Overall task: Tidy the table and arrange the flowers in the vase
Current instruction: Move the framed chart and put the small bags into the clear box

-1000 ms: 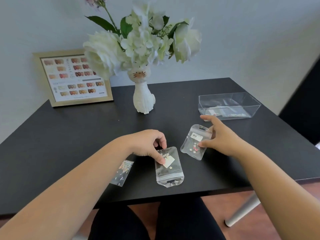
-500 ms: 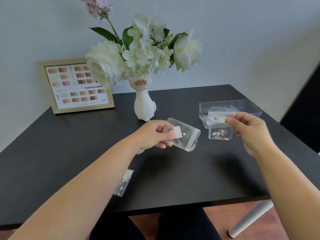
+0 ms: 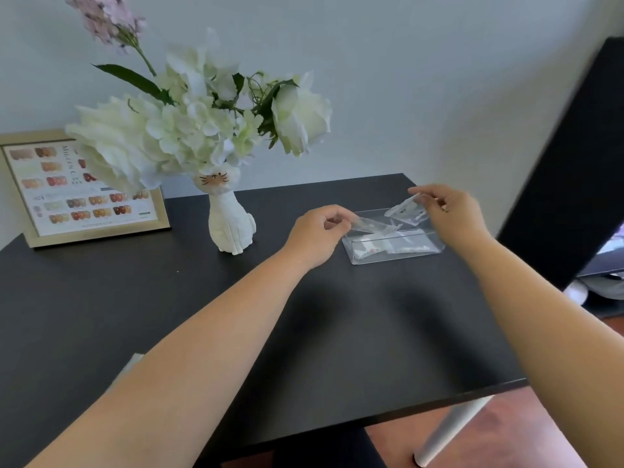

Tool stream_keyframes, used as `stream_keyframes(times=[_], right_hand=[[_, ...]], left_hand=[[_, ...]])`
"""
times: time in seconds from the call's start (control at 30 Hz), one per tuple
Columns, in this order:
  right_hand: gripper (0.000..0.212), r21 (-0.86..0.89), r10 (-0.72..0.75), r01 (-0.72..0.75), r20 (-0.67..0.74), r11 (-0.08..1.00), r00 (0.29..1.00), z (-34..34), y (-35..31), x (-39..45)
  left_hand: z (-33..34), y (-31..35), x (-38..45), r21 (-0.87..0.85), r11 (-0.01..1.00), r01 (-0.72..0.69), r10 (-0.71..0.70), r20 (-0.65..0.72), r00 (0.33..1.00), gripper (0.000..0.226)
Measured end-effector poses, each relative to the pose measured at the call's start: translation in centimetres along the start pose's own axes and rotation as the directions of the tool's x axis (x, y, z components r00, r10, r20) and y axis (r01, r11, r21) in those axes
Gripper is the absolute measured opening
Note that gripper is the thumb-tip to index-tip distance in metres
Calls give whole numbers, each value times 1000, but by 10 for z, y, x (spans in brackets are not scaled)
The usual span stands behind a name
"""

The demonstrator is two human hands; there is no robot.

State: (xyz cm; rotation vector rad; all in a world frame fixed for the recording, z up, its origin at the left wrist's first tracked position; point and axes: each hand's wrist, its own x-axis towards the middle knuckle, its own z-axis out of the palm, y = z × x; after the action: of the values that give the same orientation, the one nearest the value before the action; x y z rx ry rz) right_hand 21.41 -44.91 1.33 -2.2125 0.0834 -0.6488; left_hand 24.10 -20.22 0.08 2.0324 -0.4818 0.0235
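A clear plastic box [image 3: 391, 256] sits on the black table [image 3: 202, 315] at the right, with small packets lying inside. My left hand [image 3: 317, 231] pinches a clear zip packet [image 3: 371, 225] at the box's left rim. My right hand [image 3: 452, 211] holds a second clear packet [image 3: 407, 209] just above the box's back edge. A white cat-shaped vase [image 3: 231, 224] stands left of the box, holding white flowers [image 3: 189, 130] and a pink sprig [image 3: 104, 18]. A third packet [image 3: 130, 363] peeks out from behind my left forearm near the front edge.
A gold-framed colour chart [image 3: 67, 197] leans against the wall at the back left. A dark panel [image 3: 574, 163] stands to the right of the table. A metal table leg [image 3: 445, 430] shows below the front right corner.
Both hands lifted their packets off the table and carried them back and to the right, up to the clear box. The view has shifted forward.
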Motion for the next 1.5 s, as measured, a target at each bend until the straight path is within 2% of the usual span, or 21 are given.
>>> stream_keyframes(times=[0.17, 0.27, 0.33, 0.4, 0.47, 0.6, 0.67, 0.77, 0.93, 1.03, 1.13, 1.23, 1.37, 1.5], right_hand=[[40, -240, -106, 150, 188, 959, 976, 9, 10, 9], [52, -334, -72, 151, 238, 930, 969, 14, 17, 15], [57, -355, -37, 129, 254, 926, 966, 14, 21, 16], [59, -333, -16, 94, 229, 938, 973, 13, 24, 14], [61, -306, -25, 73, 158, 949, 987, 12, 28, 10], [52, -318, -35, 58, 76, 946, 996, 17, 37, -2], [45, -319, -23, 46, 73, 947, 997, 21, 39, -8], [38, -360, -44, 74, 90, 930, 995, 29, 41, -18], [36, -411, -62, 84, 67, 908, 996, 48, 42, -38], [36, -389, -55, 64, 35, 919, 998, 53, 42, -44], [37, -375, -57, 68, 41, 924, 998, 53, 44, -46], [38, -382, -67, 79, 45, 921, 997, 54, 47, -47], [40, -405, -72, 82, 42, 910, 997, 58, 47, -46], [39, -417, -91, 98, 38, 903, 995, 60, 47, -48]], left_hand=[[22, -4, 12, -22, 1000, 7, -8, -40, 999, 16], [32, -3, 16, 8, 998, 60, -59, -58, 997, 15], [38, -2, 17, 26, 995, 93, -91, -78, 993, 27], [41, -2, 16, 48, 993, 106, -102, -82, 991, 42], [43, -5, 16, 128, 988, 89, -80, -77, 994, 45], [40, -11, 15, 258, 965, 55, -34, -83, 996, 31], [35, -16, 15, 320, 947, 35, -8, -84, 996, 22], [21, -24, 9, 352, 936, -8, 26, -47, 999, 22], [-20, -32, -17, 323, 946, 25, -13, -38, 999, 17], [-58, -40, -43, 358, 932, 51, -72, 46, 996, 14], [-105, -49, -77, 420, 891, 173, -260, 159, 952, 17], [-147, -59, -111, 455, 832, 316, -453, 231, 861, 34], [-178, -68, -147, 494, 783, 377, -545, 254, 799, 56], [-192, -71, -176, 597, 725, 344, -620, 347, 703, 78]])
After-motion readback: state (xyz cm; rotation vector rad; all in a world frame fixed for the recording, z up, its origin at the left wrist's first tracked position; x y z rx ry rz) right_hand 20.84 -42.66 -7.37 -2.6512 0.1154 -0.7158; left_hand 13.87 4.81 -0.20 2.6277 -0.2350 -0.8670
